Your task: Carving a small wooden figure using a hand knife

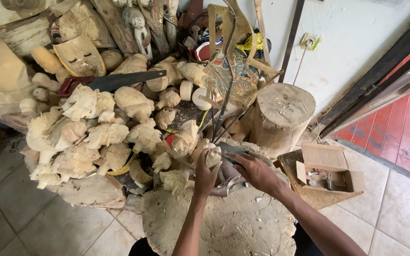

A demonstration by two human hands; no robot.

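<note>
Your left hand (206, 174) is gripping a small pale wood carving (213, 155), fingers clamped round it, rough and unpainted, over the dusty stump (243, 227). Your right hand (255, 171) is wrapping its fingers tight on sandpaper (236, 150) against it.

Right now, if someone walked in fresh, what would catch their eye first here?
Probably the heap of pale unpainted wooden carvings filling the left side, with a dark-bladed red-handled handsaw lying across its top. At centre, the left hand holds a small pale wooden carving while the right hand works a tool against it. Right of them stands a round log stump.
</note>
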